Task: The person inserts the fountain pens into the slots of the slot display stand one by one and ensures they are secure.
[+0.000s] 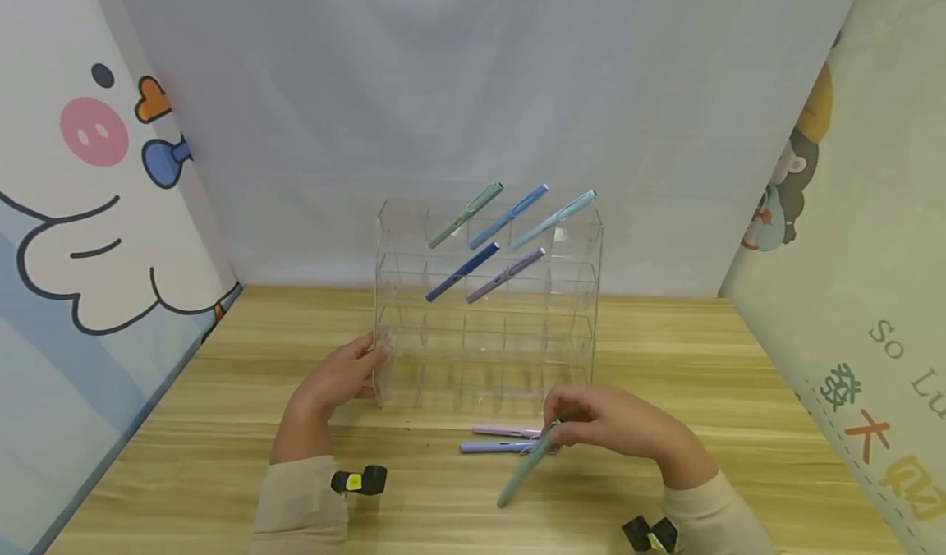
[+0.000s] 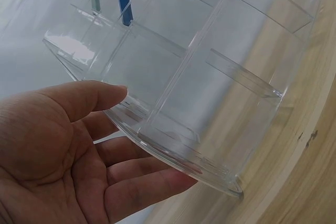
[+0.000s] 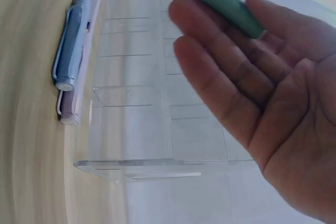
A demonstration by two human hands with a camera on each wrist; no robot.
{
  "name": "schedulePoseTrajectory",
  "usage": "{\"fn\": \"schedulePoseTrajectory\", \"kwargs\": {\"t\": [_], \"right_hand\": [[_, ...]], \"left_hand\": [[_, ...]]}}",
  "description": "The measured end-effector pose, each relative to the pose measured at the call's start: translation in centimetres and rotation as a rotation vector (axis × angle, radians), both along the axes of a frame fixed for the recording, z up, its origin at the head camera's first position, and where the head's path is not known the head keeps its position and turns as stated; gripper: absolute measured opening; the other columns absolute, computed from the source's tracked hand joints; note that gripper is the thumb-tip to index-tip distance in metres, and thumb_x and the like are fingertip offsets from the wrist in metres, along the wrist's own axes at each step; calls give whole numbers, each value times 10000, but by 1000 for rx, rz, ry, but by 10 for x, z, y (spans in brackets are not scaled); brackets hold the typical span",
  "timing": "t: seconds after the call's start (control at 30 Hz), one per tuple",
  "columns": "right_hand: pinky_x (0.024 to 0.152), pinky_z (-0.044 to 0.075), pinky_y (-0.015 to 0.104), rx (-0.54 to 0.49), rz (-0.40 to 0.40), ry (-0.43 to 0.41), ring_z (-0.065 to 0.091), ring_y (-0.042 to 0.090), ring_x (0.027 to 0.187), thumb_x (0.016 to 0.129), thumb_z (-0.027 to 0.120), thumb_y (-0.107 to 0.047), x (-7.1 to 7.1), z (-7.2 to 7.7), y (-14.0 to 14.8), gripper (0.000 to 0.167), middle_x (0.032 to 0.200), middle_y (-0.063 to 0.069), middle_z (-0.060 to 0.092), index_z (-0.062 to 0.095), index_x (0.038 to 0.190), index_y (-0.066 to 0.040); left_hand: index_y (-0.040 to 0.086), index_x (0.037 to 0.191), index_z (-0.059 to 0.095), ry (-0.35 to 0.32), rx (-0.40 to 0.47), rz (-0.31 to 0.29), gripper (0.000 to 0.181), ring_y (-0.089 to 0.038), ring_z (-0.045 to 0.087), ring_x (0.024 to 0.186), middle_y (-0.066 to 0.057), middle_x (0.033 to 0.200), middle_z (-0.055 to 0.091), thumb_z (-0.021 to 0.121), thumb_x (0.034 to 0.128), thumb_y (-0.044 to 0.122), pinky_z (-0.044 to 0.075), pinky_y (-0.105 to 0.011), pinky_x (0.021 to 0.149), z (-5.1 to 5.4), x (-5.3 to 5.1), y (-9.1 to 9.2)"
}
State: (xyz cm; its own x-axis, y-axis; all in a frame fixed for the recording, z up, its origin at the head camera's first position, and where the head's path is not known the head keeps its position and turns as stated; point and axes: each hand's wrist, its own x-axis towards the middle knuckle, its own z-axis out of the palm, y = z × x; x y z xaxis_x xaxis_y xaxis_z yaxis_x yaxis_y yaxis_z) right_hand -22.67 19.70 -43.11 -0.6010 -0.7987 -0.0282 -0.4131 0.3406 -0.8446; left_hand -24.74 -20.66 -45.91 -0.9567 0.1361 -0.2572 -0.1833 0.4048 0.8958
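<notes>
My right hand pinches a green pen by its upper end, between thumb and fingers, above the table in front of a clear acrylic pen rack. In the right wrist view the same green pen slants across the fingertips. My left hand grips the rack's left side panel; in the left wrist view the thumb lies at its edge and the fingers run along its outer face. Beneath the right hand, a lilac pen and a periwinkle pen lie side by side on the table.
In the rack's top row lean a sage green pen, a blue pen and a pale blue pen. A dark blue pen and a purple pen lean one row lower. A pale curtain hangs behind.
</notes>
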Motion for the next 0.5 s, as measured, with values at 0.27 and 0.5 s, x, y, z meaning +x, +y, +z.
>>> {"fn": "schedulePoseTrajectory", "kwargs": {"t": [0.27,0.5], "right_hand": [[744,597,469,-432,-24,-90,693,265,922,1016,483,2,-9,2,13,193,1058,267,629,477,1208,25],[542,589,449,-723,-320,1,720,234,828,1044,432,-27,-17,-4,16,203,1023,127,644,503,1233,-6]], "left_hand": [[176,1587,188,3,4,-4,620,-401,303,1438,-199,1594,251,430,1057,389,497,-462,1016,-1,0,-2],[181,1588,184,1,5,-9,634,-405,290,1442,-199,1599,237,436,1052,409,494,-464,1020,-1,0,-1]]}}
